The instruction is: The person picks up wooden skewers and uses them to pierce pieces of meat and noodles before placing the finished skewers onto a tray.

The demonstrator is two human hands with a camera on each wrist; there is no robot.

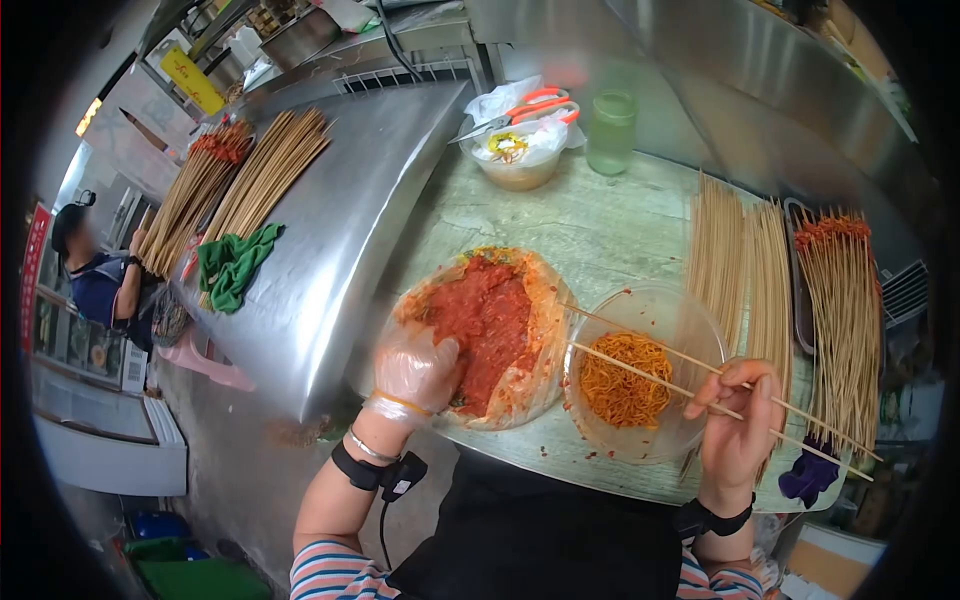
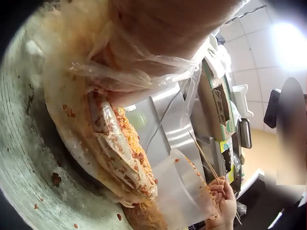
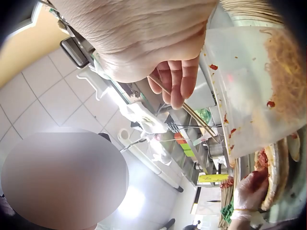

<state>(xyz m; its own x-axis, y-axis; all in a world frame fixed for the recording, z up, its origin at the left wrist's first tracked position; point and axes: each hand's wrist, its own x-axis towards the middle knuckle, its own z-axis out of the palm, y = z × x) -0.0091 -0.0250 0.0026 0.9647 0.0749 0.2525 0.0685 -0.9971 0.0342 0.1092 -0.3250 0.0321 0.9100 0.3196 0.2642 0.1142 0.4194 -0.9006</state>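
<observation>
My left hand [image 1: 415,365], in a clear plastic glove, is at the left side of a plastic-lined bowl [image 1: 548,300]. Its fingers go into the red, saucy minced-looking mixture [image 1: 490,320] and are partly hidden. In the right wrist view, red sauce marks the fingers of the left hand [image 3: 252,189]. My bare right hand [image 1: 738,420] pinches a pair of long wooden chopsticks [image 1: 660,380] above a clear plastic tub [image 1: 718,330]. Their thin ends point left, towards the bowl. Orange-brown noodle-like shreds [image 1: 628,385] lie in the tub.
Bare skewers [image 1: 715,260] lie at the right, beside a tray of red-tipped skewers [image 1: 840,300]. Behind stand a container with orange-handled scissors [image 1: 540,100] and a green jar [image 1: 612,130]. More skewers and a green cloth [image 1: 240,265] rest on the steel counter; another person [image 1: 100,270] is far left.
</observation>
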